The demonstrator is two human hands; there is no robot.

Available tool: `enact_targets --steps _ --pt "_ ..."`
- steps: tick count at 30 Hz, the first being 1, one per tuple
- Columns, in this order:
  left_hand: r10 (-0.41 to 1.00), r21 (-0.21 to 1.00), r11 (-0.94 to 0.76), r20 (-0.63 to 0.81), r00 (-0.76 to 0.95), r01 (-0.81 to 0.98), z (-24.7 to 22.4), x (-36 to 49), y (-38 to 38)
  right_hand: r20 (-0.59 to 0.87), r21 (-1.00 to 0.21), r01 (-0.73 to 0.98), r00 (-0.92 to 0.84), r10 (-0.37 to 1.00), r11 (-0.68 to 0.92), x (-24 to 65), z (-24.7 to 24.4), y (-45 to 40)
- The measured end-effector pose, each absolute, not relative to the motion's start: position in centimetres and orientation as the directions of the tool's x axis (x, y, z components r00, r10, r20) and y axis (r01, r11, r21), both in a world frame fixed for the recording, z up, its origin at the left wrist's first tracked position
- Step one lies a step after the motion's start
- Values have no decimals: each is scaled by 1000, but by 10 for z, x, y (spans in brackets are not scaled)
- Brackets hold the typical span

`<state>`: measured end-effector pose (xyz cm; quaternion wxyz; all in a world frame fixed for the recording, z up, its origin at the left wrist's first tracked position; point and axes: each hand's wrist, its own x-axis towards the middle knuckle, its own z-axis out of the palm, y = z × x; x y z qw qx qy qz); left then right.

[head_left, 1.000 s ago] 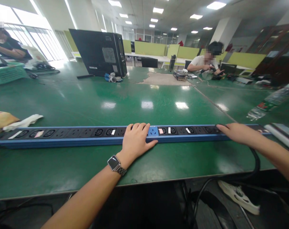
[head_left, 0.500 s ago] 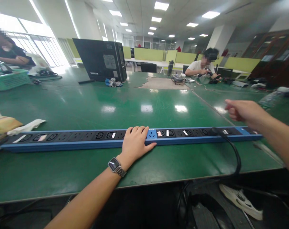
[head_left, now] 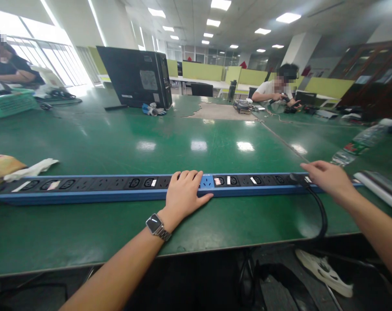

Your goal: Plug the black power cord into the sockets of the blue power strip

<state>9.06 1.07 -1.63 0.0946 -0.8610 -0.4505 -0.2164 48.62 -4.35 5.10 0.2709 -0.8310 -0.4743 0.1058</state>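
Note:
A long blue and black power strip (head_left: 99, 197) lies along the near part of the green table, with a row of sockets and several small white and pink stickers. My left hand (head_left: 184, 185) grips it near the middle, fingers bent over the far edge and thumb along the near side. Towards the right end a black plug (head_left: 300, 180) sits in a socket; its black cable (head_left: 322, 211) curves down over the table edge. My right hand (head_left: 328, 179) is just right of the plug, fingers drawn together above the strip. Whatever it may hold is hidden.
A black computer tower (head_left: 137, 80) stands on the green table (head_left: 170, 151) with gloves (head_left: 153, 109) beside it. A green basket (head_left: 13, 103) is far left, a plastic bottle (head_left: 361, 142) right. Near the right hand lies a white-edged object (head_left: 380, 190). Two people sit across.
My right hand has come down and slightly left, from above the table to the strip's right end beside the plug. My left hand keeps its place on the strip.

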Motion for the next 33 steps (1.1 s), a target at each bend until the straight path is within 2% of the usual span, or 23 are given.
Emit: enact_targets --steps 2,5,9,11,14,16,18,20,23,27,33 --pt "736 23 -574 453 503 818 -15 91 10 22 -400 801 495 869 -446 488 50 -45" --pt "737 21 -573 451 504 819 -15 91 10 -92 -363 849 377 922 -384 487 47 -44" --pt "737 29 -571 458 497 820 -15 91 10 -30 -304 884 364 931 -355 489 56 -36" --pt "737 32 -572 458 497 819 -15 91 10 50 -341 855 432 901 -391 488 71 -34" --pt "737 34 -574 457 498 818 -15 91 10 178 -521 761 539 823 -385 475 100 -34" --pt "740 33 -570 454 496 821 -15 91 10 148 -598 738 484 863 -312 453 113 -37" --pt "742 32 -569 453 495 822 -16 91 10 33 -587 773 320 947 -241 424 116 -38" --pt "739 34 -573 455 498 819 -16 91 10 -61 -547 817 178 982 -182 394 109 -34" --pt "735 39 -578 459 499 815 -16 91 10 -99 -433 894 79 992 -114 361 90 -21" --pt "740 46 -574 456 494 818 -16 90 9 -86 -253 966 39 996 -60 347 74 0" --pt "742 73 -579 459 488 812 -16 90 10 -84 -66 997 25 996 -31 344 59 4"
